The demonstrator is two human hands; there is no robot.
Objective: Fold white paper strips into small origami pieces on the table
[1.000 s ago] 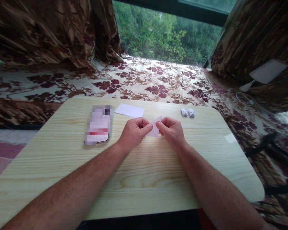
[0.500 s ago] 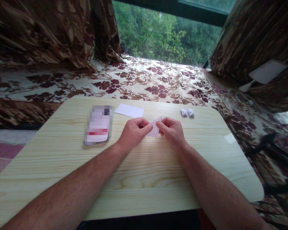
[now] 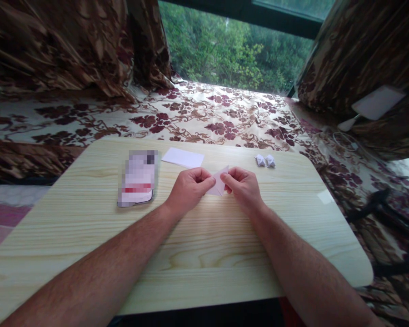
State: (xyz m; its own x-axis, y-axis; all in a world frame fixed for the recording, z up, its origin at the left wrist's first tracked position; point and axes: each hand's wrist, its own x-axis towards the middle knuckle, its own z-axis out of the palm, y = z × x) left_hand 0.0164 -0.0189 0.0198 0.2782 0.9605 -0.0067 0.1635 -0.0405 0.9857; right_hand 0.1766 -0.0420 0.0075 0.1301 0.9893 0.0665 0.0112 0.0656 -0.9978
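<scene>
Between my two hands, above the middle of the wooden table [image 3: 204,231], is a small folded piece of white paper [image 3: 219,185] with a pointed top corner and crease lines. My left hand [image 3: 192,185] pinches its left side between thumb and fingers. My right hand [image 3: 240,182] pinches the right side the same way. Just behind my left hand lies a stack of white paper [image 3: 183,157]. Farther right sit two small folded white paper shapes [image 3: 265,161] side by side.
A pixelated flat item with a red band [image 3: 138,178] lies on the table's left. A white patch [image 3: 326,197] is near the right edge. Beyond the table are flowered cloth [image 3: 221,113], a white lamp [image 3: 378,102] and a window between curtains.
Both hands keep the same pinch on the folded paper, with hardly any movement. The whole view has shifted very slightly.
</scene>
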